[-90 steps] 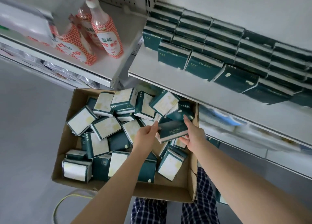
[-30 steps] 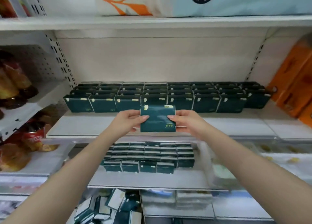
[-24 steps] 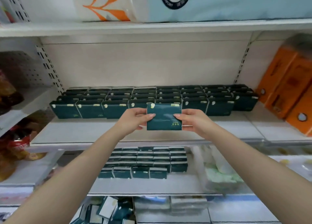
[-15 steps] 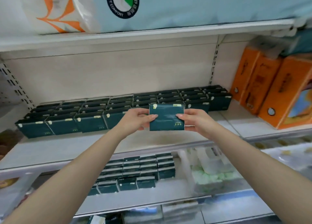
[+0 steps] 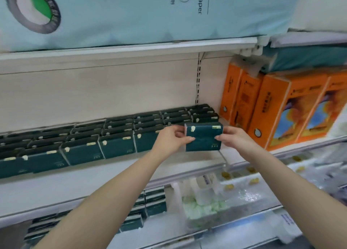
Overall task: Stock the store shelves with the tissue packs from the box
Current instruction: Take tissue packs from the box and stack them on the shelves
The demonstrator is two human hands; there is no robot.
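Head view: both hands pinch one green pack (image 5: 203, 137) upright above the shelf (image 5: 112, 173), at the right end of the front row (image 5: 80, 151); left hand (image 5: 173, 138) on its left edge, right hand (image 5: 231, 137) on its right. Fingers behind the pack are hidden. The box is out of frame.

"paper" on pale blue pack (image 5: 131, 13)

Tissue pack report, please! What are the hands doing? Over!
Left hand, right hand: both pinching the dark green tissue pack. Pack upright, at right end of the shelved packs. Orange boxes just right of it; nothing blocking.
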